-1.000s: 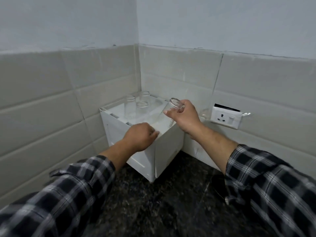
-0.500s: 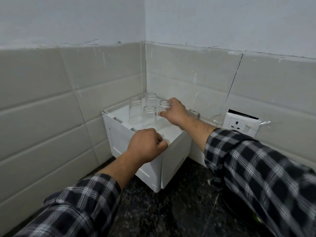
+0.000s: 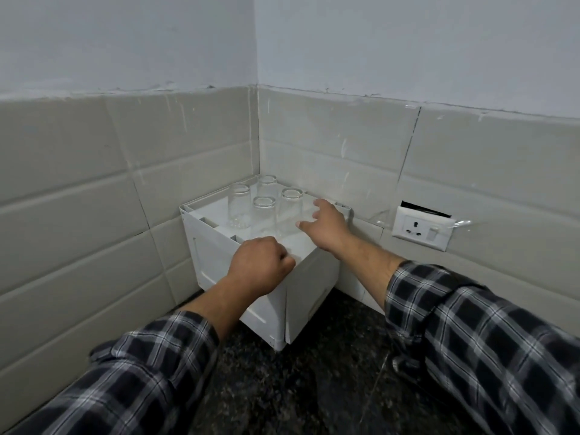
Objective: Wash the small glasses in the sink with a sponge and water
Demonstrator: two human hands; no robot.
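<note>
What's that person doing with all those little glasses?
A person in a checked shirt stands at a kitchen corner. Four small glasses stand together on top of a white box, which sits on the dark counter. The right hand is open and reaches beside the glasses, holding none of them. The left hand is curled in a fist and rests on the box's front edge. No sink, sponge or water shows in this view.
</note>
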